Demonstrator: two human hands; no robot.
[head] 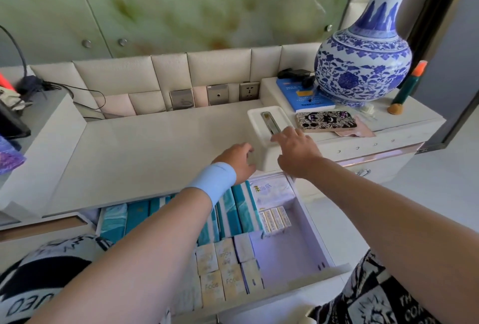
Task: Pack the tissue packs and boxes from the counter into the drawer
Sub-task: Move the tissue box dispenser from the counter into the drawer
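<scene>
A white tissue box (261, 126) with a metal slot on top stands on the counter, at its front edge, right of centre. My left hand (239, 161) presses against the box's left front corner. My right hand (298, 150) lies on its top right side, fingers spread. Whether the box is lifted I cannot tell. Below, the open drawer (318, 235) holds a row of teal tissue packs (238, 212), a white pack (272, 191), small beige boxes (220, 269) and a small striped pack (274, 218). The drawer's right side shows bare bottom.
A large blue-and-white vase (363, 62), a blue book (300, 95) and a phone (326, 121) sit on the raised shelf right of the box. A green and orange bottle (408, 82) stands beside the vase. Wall sockets (248, 90) and cables (39, 85) lie behind.
</scene>
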